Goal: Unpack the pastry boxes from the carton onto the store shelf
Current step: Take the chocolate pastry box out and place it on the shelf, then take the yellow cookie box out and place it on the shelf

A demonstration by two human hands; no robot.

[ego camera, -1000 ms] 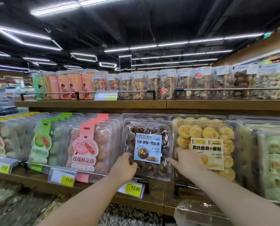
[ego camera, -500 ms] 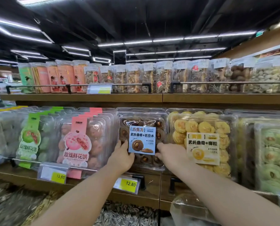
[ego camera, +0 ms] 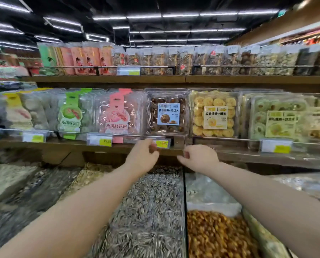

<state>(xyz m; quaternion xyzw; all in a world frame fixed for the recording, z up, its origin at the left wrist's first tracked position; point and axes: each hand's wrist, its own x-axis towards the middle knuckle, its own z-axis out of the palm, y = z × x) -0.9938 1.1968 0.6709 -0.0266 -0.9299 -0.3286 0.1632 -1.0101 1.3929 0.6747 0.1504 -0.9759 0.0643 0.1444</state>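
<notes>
— Pastry box (ego camera: 167, 113) with the blue label, where is it sitting?
— It is standing upright on the middle shelf (ego camera: 71, 145), between the pink rose-cake box (ego camera: 118, 112) and the yellow cookie box (ego camera: 214, 114).
— And the hands?
— Both the left hand (ego camera: 142, 155) and the right hand (ego camera: 200, 157) are hovering just below the shelf edge, fingers loosely curled, holding nothing.

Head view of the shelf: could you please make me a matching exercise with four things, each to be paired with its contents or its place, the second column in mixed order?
Column one:
1. blue-label box
2. yellow-label box
3. pink-label box
4. sunflower seeds

Column two:
A. heaped loose below the shelf
B. holds dark brown pastries
C. stands just left of the blue-label box
D. holds round yellow cookies

Pairs: 1-B, 2-D, 3-C, 4-A.
</notes>
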